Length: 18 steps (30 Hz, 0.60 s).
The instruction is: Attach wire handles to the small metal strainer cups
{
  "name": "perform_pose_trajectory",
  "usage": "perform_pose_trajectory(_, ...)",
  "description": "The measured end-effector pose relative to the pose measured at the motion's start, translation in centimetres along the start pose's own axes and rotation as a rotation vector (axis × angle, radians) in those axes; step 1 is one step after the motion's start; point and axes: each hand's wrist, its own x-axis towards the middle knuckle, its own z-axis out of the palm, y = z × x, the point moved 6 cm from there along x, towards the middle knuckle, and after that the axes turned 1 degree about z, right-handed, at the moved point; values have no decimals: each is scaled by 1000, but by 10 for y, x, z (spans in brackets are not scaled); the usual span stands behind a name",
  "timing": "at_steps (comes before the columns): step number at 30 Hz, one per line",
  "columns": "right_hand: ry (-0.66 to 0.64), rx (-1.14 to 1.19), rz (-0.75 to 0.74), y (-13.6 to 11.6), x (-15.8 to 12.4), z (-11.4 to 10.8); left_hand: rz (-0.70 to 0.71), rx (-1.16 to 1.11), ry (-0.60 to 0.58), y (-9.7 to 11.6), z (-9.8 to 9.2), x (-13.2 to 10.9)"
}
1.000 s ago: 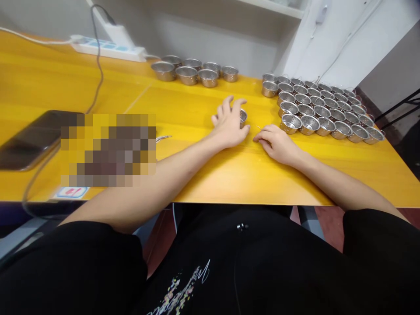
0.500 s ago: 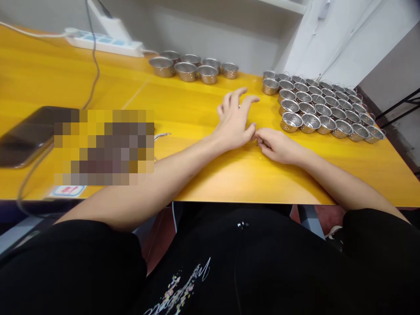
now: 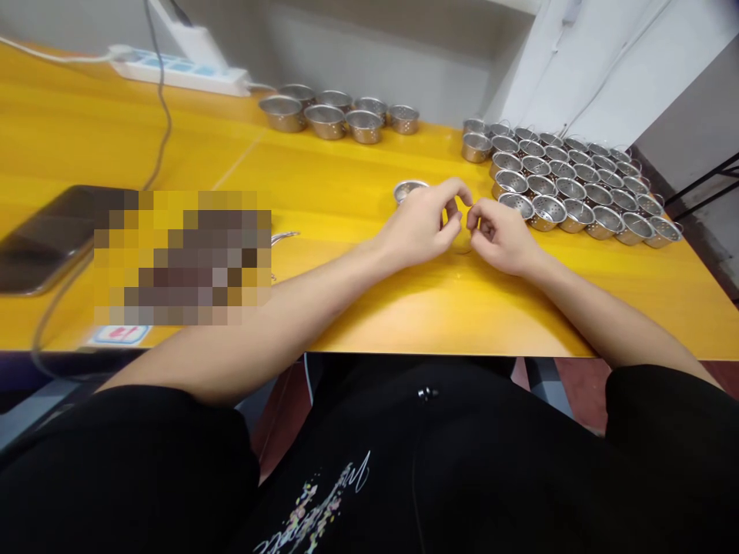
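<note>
My left hand [image 3: 424, 225] is above the table with its fingers curled and the thumb near the bent fingers. Close on its right is my right hand [image 3: 503, 237], fingers curled in and thumb pressed towards them. Fingertips of both hands point at each other across a small gap. A faint thin curved line, perhaps wire, shows just below the gap; what the fingers hold is too small to make out. Behind my left hand a small metal cup [image 3: 409, 189] stands on the table, partly hidden by that hand.
Several rows of perforated metal cups [image 3: 569, 188] with wire handles stand at the right. More metal cups [image 3: 325, 121] line the back. At the left are a power strip [image 3: 178, 71], a cable, a dark phone-like slab [image 3: 51, 238] and a blurred-out patch on the yellow table [image 3: 398, 312].
My left hand's spread fingers have curled in. My right hand has shifted slightly right and up, and the hands are a little apart. A metal cup now shows behind my left hand.
</note>
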Motion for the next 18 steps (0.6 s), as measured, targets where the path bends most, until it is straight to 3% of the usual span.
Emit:
perform_pose_trajectory(2, 57, 42, 77, 8, 0, -5, -17, 30, 4, -4, 0, 1)
perform_pose_trajectory(6, 11, 95, 193, 24, -2, -1, -51, 83, -67, -15, 3, 1)
perform_pose_trajectory(11, 20, 82, 213, 35, -2, 0, -128, 46, -216, -21, 14, -3)
perform_pose_trajectory(18, -4, 19, 179, 42, 2, 3, -146, 37, -338, -12, 20, -9)
